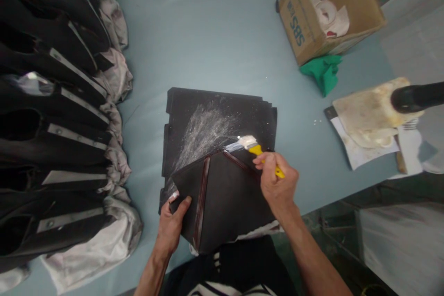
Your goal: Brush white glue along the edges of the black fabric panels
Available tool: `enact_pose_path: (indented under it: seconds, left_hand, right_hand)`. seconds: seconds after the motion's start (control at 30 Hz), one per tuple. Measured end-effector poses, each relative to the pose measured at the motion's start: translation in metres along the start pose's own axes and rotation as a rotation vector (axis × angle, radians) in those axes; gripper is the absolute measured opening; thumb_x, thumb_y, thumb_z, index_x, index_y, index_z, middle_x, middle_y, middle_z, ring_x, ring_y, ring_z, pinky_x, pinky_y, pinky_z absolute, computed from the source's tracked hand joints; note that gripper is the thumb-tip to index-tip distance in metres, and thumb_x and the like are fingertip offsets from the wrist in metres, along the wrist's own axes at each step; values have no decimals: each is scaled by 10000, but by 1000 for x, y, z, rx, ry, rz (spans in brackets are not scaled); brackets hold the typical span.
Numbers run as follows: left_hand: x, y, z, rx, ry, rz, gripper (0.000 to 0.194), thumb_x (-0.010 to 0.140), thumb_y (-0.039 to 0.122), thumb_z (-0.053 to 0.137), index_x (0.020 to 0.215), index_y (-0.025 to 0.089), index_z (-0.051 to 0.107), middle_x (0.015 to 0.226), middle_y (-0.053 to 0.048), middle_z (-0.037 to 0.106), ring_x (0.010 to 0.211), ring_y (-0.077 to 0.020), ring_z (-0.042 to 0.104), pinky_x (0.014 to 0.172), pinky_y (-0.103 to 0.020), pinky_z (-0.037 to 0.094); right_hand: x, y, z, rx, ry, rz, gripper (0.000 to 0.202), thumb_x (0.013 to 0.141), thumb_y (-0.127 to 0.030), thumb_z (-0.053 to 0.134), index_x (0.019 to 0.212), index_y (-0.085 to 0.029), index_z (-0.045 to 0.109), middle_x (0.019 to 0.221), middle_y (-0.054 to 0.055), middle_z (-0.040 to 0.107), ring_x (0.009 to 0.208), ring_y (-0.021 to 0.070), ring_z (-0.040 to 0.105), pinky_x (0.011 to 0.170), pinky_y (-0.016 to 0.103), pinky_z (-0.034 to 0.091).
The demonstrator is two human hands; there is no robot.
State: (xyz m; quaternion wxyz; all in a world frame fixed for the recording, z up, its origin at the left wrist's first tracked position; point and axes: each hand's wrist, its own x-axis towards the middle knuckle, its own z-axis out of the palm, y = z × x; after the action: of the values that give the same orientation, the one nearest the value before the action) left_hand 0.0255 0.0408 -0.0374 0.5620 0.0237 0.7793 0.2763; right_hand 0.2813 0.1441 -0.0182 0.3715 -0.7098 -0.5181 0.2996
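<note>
My right hand (278, 180) is closed around the yellow handle of a brush (255, 147), whose bristles carry white paste. Its tip touches the upper edge of a black panel with dark red piping (229, 194). My left hand (173, 222) pinches the left corner of this panel between thumb and fingers. Beneath the panel lies a flat black sheet (194, 106) with notched edges and whitish streaks across its middle. Pale fabric shows along the panel's lower edge.
Black pieces with pale fabric (79, 148) are lined up along the left. A cardboard box (294, 23) with white rolls stands at the upper right, beside a green cloth (324, 74). Nearer, a stained, pale container (371, 106) sits by a black cylindrical object (419, 97).
</note>
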Motion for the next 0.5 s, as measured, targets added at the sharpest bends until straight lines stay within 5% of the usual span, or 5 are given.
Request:
enact_pose_path:
  seconds: [0.1,0.27,0.5]
  left_hand:
    - [1,-1,1,-9,7,-5,658,586,516,969,1105,204,711,935,-29,821,819,-238,753,770,-330,591]
    - [2,-2,1,-21,19,2,703,574,541,964,1124,189,704,959,-44,819,818,-239,746,779,-343,585]
    - [4,-6,1,-45,35,10,764,559,556,970,1165,177,703,958,-53,820,802,-242,750,770,-349,587]
  right_hand:
    - [5,1,-4,0,47,29,397,1098,-418,450,872,-191,683,773,50,741,648,186,714,633,281,592]
    - [-14,-18,14,83,-131,28,436,1092,-454,461,825,-204,698,773,44,749,651,180,726,622,265,595]
    - [-7,-19,10,136,-106,65,460,1109,-494,452,868,-185,693,729,36,732,588,165,695,568,242,578]
